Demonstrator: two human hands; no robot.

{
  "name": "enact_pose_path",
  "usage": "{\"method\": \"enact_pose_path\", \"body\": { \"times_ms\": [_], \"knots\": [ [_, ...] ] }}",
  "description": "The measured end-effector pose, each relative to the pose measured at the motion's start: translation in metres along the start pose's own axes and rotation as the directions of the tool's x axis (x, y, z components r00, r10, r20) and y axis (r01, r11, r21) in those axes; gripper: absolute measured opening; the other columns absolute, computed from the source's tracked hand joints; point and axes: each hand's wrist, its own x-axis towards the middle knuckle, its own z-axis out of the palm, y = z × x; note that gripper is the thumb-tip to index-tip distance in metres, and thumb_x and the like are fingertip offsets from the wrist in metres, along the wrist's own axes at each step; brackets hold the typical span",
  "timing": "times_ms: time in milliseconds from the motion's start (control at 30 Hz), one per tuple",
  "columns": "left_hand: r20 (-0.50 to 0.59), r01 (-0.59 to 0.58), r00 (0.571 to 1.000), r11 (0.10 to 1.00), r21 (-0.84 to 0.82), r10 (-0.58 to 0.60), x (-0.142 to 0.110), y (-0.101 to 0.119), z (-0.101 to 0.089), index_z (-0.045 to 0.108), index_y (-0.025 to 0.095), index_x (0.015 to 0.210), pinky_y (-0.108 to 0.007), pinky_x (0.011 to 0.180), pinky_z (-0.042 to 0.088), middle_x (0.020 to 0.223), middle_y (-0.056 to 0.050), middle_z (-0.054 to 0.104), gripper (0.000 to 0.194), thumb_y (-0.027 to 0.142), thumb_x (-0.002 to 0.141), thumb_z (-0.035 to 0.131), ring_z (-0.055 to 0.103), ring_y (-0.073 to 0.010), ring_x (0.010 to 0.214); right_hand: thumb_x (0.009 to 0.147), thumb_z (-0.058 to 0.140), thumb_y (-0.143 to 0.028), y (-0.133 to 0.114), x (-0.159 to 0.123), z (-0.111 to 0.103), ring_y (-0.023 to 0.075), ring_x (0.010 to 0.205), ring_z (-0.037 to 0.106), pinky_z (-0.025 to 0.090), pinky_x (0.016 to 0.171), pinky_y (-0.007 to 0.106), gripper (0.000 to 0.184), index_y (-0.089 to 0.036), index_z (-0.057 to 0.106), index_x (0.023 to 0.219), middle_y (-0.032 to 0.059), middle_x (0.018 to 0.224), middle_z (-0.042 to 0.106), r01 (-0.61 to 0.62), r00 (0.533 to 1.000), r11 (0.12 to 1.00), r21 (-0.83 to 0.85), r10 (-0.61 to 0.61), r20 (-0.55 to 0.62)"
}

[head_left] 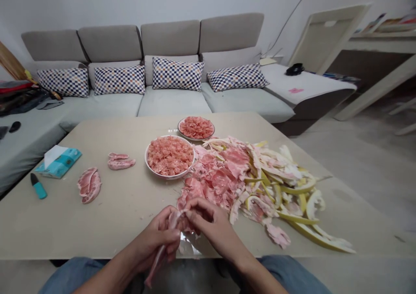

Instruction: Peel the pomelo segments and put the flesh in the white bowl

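Both hands meet at the table's near edge around one pink pomelo segment (175, 221). My left hand (159, 240) is closed on its lower end, where a strip of pink membrane (156, 264) hangs down. My right hand (208, 224) pinches the segment's top, fingers curled. A big heap of pink membrane and yellow-white pomelo peel (256, 181) lies just beyond and to the right. Two white bowls of peeled pink flesh stand behind it, the nearer bowl (169, 155) and the farther bowl (196, 128).
Unpeeled segments lie on the beige table (113, 224) at left (89, 184) and centre-left (120, 161). A blue tissue pack (58, 161) and a teal-handled knife (38, 186) sit near the left edge. A grey sofa with checked cushions (177, 73) stands behind.
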Motion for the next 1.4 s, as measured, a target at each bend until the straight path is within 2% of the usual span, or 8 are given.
{"method": "enact_pose_path", "body": {
  "times_ms": [133, 300, 733, 900, 1067, 1133, 1300, 1400],
  "knots": [
    [-0.061, -0.064, 0.996, 0.998, 0.018, 0.065, 0.001, -0.002, 0.002, 0.061, 0.019, 0.093, -0.030, 0.070, 0.053, 0.087, -0.002, 0.059, 0.026, 0.032, 0.076, 0.076, 0.059, -0.0137, 0.073, 0.077, 0.071, -0.040, -0.005, -0.002, 0.002, 0.0137, 0.068, 0.061, 0.048, 0.061, 0.024, 0.038, -0.021, 0.062, 0.109, 0.0025, 0.090, 0.067, 0.034, 0.999, 0.997, -0.074, -0.032, 0.025],
    [-0.118, -0.111, 0.985, 0.987, 0.113, 0.125, 0.003, 0.004, 0.007, 0.070, 0.017, 0.101, -0.032, 0.087, 0.046, 0.090, -0.006, 0.067, 0.029, 0.032, 0.077, 0.075, 0.061, -0.0189, 0.086, 0.084, 0.065, -0.029, -0.009, -0.004, 0.004, 0.0192, 0.086, 0.064, 0.049, 0.077, 0.029, 0.014, -0.020, 0.074, 0.085, 0.0064, 0.088, 0.070, 0.284, 0.951, 0.918, -0.277, -0.307, -0.040],
    [-0.244, -0.126, 0.965, 0.988, -0.089, 0.101, -0.002, 0.014, 0.004, 0.066, 0.013, 0.116, -0.036, 0.077, 0.052, 0.093, -0.012, 0.071, 0.037, 0.037, 0.089, 0.060, 0.069, -0.0231, 0.080, 0.089, 0.056, -0.033, -0.012, 0.000, -0.023, 0.0205, 0.076, 0.066, 0.051, 0.071, 0.030, 0.022, -0.019, 0.068, 0.077, 0.0056, 0.081, 0.071, 0.273, 0.882, 0.856, -0.439, -0.405, -0.242],
    [-0.243, -0.130, 0.965, 0.986, -0.104, 0.102, -0.003, 0.021, -0.001, 0.063, 0.013, 0.120, -0.038, 0.072, 0.054, 0.099, -0.013, 0.070, 0.040, 0.040, 0.092, 0.053, 0.071, -0.0253, 0.076, 0.091, 0.049, -0.025, -0.010, 0.004, -0.047, 0.0242, 0.099, 0.067, 0.052, 0.085, 0.037, 0.027, -0.021, 0.073, 0.103, 0.0088, 0.105, 0.073, 0.266, 0.837, 0.672, -0.691, -0.517, -0.180],
    [-0.279, -0.120, 0.956, 0.987, -0.105, 0.087, -0.003, 0.020, -0.002, 0.065, 0.016, 0.120, -0.036, 0.070, 0.055, 0.099, -0.009, 0.068, 0.039, 0.039, 0.089, 0.059, 0.070, -0.0234, 0.077, 0.088, 0.045, -0.015, 0.001, 0.009, -0.053, 0.0283, 0.102, 0.063, 0.051, 0.087, 0.043, 0.036, -0.013, 0.069, 0.114, 0.0160, 0.109, 0.069, 0.253, 0.724, 0.433, -0.865, -0.678, -0.128],
    [-0.279, -0.129, 0.955, 0.987, -0.095, 0.098, -0.003, 0.019, -0.001, 0.066, 0.016, 0.118, -0.034, 0.070, 0.055, 0.093, -0.008, 0.068, 0.039, 0.039, 0.088, 0.061, 0.069, -0.0219, 0.076, 0.090, 0.049, -0.019, 0.001, 0.008, -0.048, 0.0275, 0.100, 0.063, 0.051, 0.087, 0.042, 0.031, -0.013, 0.070, 0.111, 0.0154, 0.107, 0.069, 0.280, 0.722, 0.454, -0.846, -0.681, -0.126],
    [-0.309, -0.180, 0.935, 0.984, 0.020, 0.177, 0.001, 0.016, 0.006, 0.069, 0.015, 0.117, -0.031, 0.074, 0.052, 0.094, -0.011, 0.072, 0.040, 0.041, 0.086, 0.063, 0.069, -0.0232, 0.085, 0.088, 0.060, -0.020, -0.005, -0.001, -0.018, 0.0189, 0.083, 0.067, 0.053, 0.076, 0.030, 0.014, -0.020, 0.074, 0.091, 0.0060, 0.089, 0.074, 0.374, 0.850, 0.700, -0.608, -0.521, -0.078],
    [-0.297, -0.204, 0.927, 0.973, 0.107, 0.228, 0.004, 0.011, 0.007, 0.067, 0.017, 0.121, -0.035, 0.087, 0.049, 0.106, -0.013, 0.072, 0.041, 0.042, 0.089, 0.059, 0.066, -0.0258, 0.099, 0.084, 0.065, -0.017, -0.005, -0.004, 0.000, 0.0175, 0.079, 0.068, 0.052, 0.073, 0.027, 0.012, -0.020, 0.075, 0.090, 0.0046, 0.085, 0.074, 0.396, 0.876, 0.752, -0.528, -0.481, -0.028]
  ]
}}
